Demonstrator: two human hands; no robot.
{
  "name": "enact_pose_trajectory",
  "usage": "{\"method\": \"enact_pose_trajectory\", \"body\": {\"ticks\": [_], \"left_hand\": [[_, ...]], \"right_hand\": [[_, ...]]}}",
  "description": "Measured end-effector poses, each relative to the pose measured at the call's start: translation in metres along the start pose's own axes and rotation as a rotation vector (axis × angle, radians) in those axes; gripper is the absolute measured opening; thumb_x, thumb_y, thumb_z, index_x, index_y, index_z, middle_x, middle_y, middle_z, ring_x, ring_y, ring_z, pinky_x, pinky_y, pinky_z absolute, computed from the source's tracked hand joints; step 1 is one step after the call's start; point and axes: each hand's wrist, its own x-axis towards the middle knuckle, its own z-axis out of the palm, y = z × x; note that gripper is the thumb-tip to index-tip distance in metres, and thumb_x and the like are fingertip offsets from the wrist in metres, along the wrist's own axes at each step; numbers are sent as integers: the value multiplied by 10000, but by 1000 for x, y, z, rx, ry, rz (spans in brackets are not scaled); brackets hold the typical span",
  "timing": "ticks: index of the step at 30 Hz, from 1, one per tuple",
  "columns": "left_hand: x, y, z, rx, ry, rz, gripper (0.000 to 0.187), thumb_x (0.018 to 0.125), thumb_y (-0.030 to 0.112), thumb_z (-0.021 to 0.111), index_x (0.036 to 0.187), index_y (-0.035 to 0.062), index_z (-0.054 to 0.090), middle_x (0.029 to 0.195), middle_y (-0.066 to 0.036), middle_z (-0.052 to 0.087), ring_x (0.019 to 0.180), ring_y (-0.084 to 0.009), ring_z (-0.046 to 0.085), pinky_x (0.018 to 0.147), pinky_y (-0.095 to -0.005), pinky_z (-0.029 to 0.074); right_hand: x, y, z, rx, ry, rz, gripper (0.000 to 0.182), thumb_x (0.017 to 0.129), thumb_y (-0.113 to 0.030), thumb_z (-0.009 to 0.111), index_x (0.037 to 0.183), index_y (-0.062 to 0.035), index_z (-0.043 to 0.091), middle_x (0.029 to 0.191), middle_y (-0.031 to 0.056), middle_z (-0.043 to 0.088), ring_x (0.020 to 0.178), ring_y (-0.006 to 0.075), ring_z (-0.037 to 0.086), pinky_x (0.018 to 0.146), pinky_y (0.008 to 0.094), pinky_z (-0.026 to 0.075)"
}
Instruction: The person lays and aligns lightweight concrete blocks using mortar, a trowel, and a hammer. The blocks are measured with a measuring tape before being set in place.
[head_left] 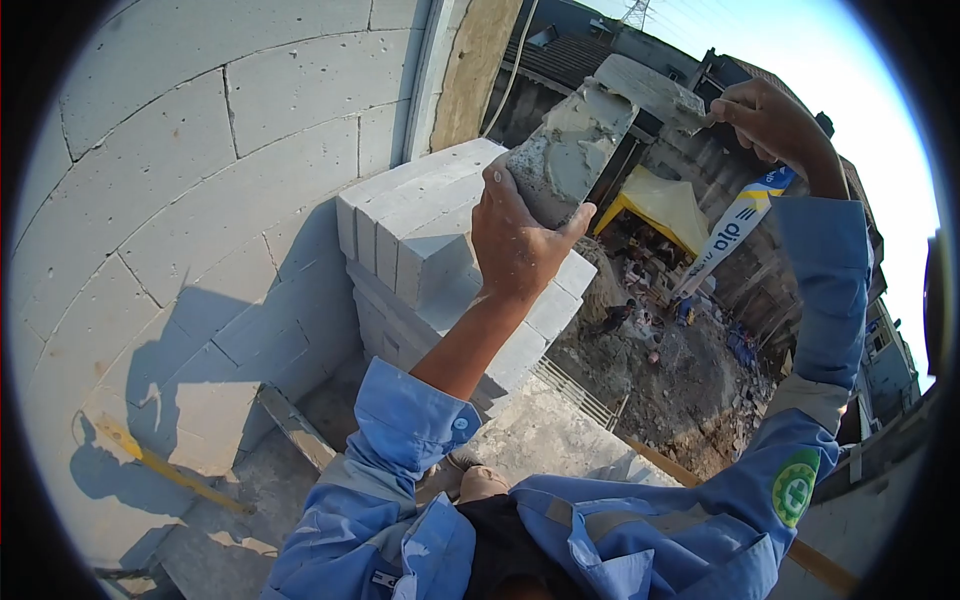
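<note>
From here I see the left hand (525,245) wrapped round the lower end of a rough block piece (575,150), thumb on one side and fingers on the other; most of the fingers are hidden beneath it. Wet-looking grey mortar (590,140) lies over the block in thick, uneven smears. Just above it, the right hand (765,120) grips one end of a flat, mortar-caked trowel (650,90), whose handle I can hardly make out.

Both hold their things raised beside a stack of pale, smooth-sided blocks (430,215) with crisp edges. The lower courses are partly covered by the left forearm. To the left curves a pitted block wall (290,90) with thin joints, a yellow bar (170,465) leaning low against it. Beyond the stack, down on broken earth (680,400), stands a cream canopy (665,200) with yellow edging; the figures and clutter near it are too small to tell. A banner (735,230) is partly covered by the right sleeve (820,270).
</note>
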Motion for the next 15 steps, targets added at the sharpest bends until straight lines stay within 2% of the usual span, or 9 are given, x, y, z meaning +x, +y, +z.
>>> {"method": "enact_pose_trajectory", "body": {"ticks": [4, 8, 11, 13, 14, 15], "left_hand": [[0, -1, -2, -24, 6, 6, 881, 647, 368, 914, 1247, -49, 422, 1035, -188, 583, 886, -361, 660, 806, -459, 557], [0, -1, -2, -69, -28, -37, 874, 652, 367, 911, 1255, -35, 422, 1063, -183, 577, 925, -349, 657, 804, -456, 556], [2, -5, 0, -61, 7, 4, 875, 655, 368, 910, 1262, -31, 422, 1075, -178, 576, 938, -345, 656, 805, -455, 553], [1, -4, 0, -49, 27, 40, 879, 656, 368, 909, 1267, -32, 421, 1079, -176, 575, 938, -344, 656, 806, -455, 552], [2, -4, 2, -32, 10, 19, 883, 657, 371, 909, 1270, -32, 418, 1080, -175, 576, 945, -344, 655, 811, -457, 549], [2, -4, 4, -16, -7, -2, 887, 658, 373, 909, 1274, -31, 416, 1080, -173, 576, 951, -344, 654, 816, -459, 546]], "right_hand": [[0, 4, 10, 191, -69, -31, 394, 1002, -407, 563, 975, -36, 693, 614, 7, 535, 490, 105, 503, 473, 292, 418], [11, 16, 10, 136, -117, 25, 438, 1003, -440, 555, 971, -24, 688, 617, 11, 535, 494, 103, 493, 480, 286, 405], [11, 22, 7, 49, -21, 108, 472, 1007, -475, 550, 971, -25, 687, 607, 12, 516, 490, 104, 480, 479, 285, 394], [-6, 13, 11, 273, 32, 89, 498, 1017, -498, 529, 975, -28, 689, 608, 8, 503, 486, 98, 486, 464, 289, 400], [-12, 9, 10, 274, 29, 95, 498, 1017, -498, 529, 975, -28, 689, 608, 8, 503, 486, 98, 486, 464, 289, 400], [-17, 4, 6, 304, -68, 47, 502, 1021, -501, 520, 979, -30, 690, 614, 3, 503, 488, 91, 491, 463, 283, 409]]}}
